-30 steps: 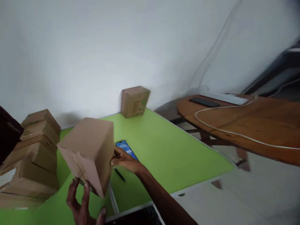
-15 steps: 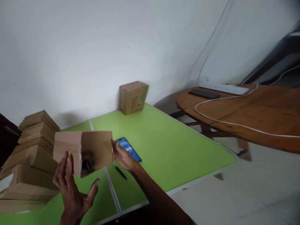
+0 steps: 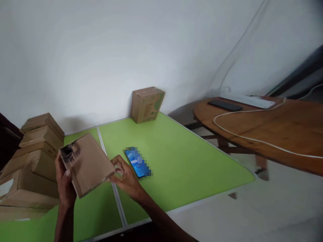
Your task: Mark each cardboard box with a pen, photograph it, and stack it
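A small cardboard box (image 3: 91, 164) with a dark patch at one corner is held tilted above the green table (image 3: 176, 161). My left hand (image 3: 66, 183) grips its left edge, the thumb lying on the near face. At the box's lower right corner, my right hand (image 3: 126, 174) pinches the edge between thumb and fingers. Just right of that hand a phone (image 3: 137, 163) lies on the table with its screen lit blue, part of it blurred out.
Several cardboard boxes (image 3: 32, 174) are stacked at the left. Another carton (image 3: 147, 105) stands against the wall at the back. On the right, a wooden table (image 3: 272, 131) carries a dark phone (image 3: 225, 105), a white sheet and a white cable (image 3: 252, 139).
The box has been turned, so its dark patch moved from the lower middle to the upper left corner. My left hand, spread before, has closed on the box's left edge. The pen is now hidden.
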